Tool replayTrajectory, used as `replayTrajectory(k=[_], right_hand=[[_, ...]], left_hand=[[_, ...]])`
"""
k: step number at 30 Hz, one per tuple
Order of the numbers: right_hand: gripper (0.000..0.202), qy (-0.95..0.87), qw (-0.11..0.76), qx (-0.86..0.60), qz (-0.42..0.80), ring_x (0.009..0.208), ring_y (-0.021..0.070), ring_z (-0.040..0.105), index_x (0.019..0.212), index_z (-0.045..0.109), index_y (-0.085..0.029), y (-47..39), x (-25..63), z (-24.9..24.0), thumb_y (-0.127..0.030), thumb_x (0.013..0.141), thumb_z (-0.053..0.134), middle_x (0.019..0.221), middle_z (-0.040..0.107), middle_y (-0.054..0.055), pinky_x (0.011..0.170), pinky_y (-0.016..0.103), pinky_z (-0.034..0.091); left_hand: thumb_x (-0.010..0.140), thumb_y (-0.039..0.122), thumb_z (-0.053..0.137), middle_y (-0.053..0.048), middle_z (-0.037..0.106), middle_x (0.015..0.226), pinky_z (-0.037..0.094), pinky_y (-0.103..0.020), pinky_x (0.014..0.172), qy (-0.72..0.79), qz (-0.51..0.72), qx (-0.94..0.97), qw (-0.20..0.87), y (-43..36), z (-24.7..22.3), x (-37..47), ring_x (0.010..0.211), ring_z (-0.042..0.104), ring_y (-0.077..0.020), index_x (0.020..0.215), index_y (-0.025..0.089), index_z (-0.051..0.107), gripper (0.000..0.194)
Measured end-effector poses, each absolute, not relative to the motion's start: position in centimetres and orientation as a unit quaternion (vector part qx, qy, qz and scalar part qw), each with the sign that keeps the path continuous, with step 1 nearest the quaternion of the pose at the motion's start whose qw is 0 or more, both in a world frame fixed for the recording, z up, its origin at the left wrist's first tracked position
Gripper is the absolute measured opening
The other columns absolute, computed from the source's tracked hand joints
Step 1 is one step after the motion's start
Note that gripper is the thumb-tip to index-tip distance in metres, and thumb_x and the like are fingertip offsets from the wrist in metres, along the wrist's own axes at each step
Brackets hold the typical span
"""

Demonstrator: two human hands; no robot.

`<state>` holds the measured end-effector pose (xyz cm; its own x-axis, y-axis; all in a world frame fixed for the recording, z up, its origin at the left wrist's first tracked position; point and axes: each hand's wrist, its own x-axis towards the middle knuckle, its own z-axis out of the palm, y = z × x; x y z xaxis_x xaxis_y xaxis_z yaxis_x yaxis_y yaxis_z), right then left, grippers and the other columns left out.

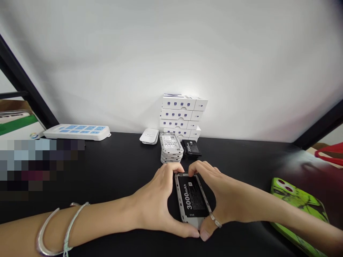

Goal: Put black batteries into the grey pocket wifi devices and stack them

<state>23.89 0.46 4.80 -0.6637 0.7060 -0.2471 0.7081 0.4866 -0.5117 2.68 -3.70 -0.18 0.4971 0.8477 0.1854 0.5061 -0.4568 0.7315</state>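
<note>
A grey-white device housing (183, 207) lies on the black table, with a black battery marked 3000mAh (194, 196) seated in it. My left hand (158, 203) grips its left side, fingertips at the far edge and thumb at the near edge. From the right, my right hand (219, 196) holds the same housing, its fingertips at the top end and its ringed thumb at the near end. Beyond my hands stand a stack of similar housings (171, 146), some black batteries (191, 148) and white covers (149, 136).
Stacked white boxes (177, 114) stand against the wall. A white power strip (77, 132) with blue sockets lies at the back left. A green phone case (300, 203) lies at the right, partly under my right forearm. Red straps (331, 153) show at the right edge.
</note>
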Motion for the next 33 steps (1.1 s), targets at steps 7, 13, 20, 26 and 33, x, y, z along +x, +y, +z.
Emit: replayTrajectory(k=[7, 13, 20, 26, 33], right_hand=[[0.070, 0.859, 0.038, 0.413, -0.299, 0.097, 0.0250, 0.047, 0.092, 0.039, -0.023, 0.8, 23.2, 5.3, -0.040, 0.041, 0.084, 0.104, 0.043, 0.000, 0.081, 0.034, 0.040], [0.071, 0.854, 0.041, 0.432, -0.287, 0.092, 0.0234, 0.048, 0.087, 0.034, -0.023, 0.6, 22.8, 5.5, -0.037, 0.039, 0.084, 0.101, 0.042, 0.000, 0.076, 0.032, 0.042], [0.064, 0.847, -0.023, 0.440, -0.298, 0.089, 0.0204, 0.054, 0.099, 0.038, -0.026, -0.6, 23.9, 5.0, -0.025, 0.051, 0.079, 0.100, 0.052, -0.001, 0.072, 0.027, 0.045], [0.058, 0.842, -0.070, 0.419, -0.331, 0.092, 0.0177, 0.061, 0.115, 0.051, -0.034, -1.6, 25.0, 5.2, -0.009, 0.063, 0.064, 0.099, 0.067, -0.005, 0.078, 0.025, 0.046], [0.017, 0.733, -0.025, 0.314, -0.603, 0.085, 0.0194, 0.067, 0.089, 0.072, -0.018, 1.6, 24.3, 6.3, -0.024, 0.074, 0.072, 0.088, 0.072, 0.001, 0.079, 0.029, 0.052]], left_hand=[[0.052, 0.054, 0.087, -0.012, 0.039, 0.124, 0.048, -0.060, 0.092, 0.417, 0.269, 0.806, 0.323, -3.6, 0.3, 2.8, 0.116, 0.046, -0.0371, 0.119, 0.028, 0.026, 0.094], [0.050, 0.052, 0.088, -0.012, 0.041, 0.122, 0.049, -0.058, 0.090, 0.414, 0.282, 0.804, 0.320, -3.5, 0.3, 2.9, 0.114, 0.048, -0.0368, 0.116, 0.027, 0.028, 0.093], [0.047, 0.051, 0.089, -0.011, 0.043, 0.120, 0.051, -0.056, 0.090, 0.426, 0.289, 0.787, 0.341, -3.5, 0.1, 3.0, 0.113, 0.050, -0.0363, 0.115, 0.025, 0.031, 0.093], [0.048, 0.049, 0.089, -0.011, 0.040, 0.124, 0.046, -0.058, 0.097, 0.438, 0.266, 0.778, 0.364, -3.5, 0.4, 2.7, 0.119, 0.046, -0.0373, 0.121, 0.026, 0.029, 0.097], [0.044, 0.046, 0.090, -0.012, 0.041, 0.123, 0.046, -0.059, 0.095, 0.451, 0.252, 0.768, 0.380, -3.5, 0.4, 2.6, 0.117, 0.046, -0.0384, 0.123, 0.026, 0.032, 0.100]])
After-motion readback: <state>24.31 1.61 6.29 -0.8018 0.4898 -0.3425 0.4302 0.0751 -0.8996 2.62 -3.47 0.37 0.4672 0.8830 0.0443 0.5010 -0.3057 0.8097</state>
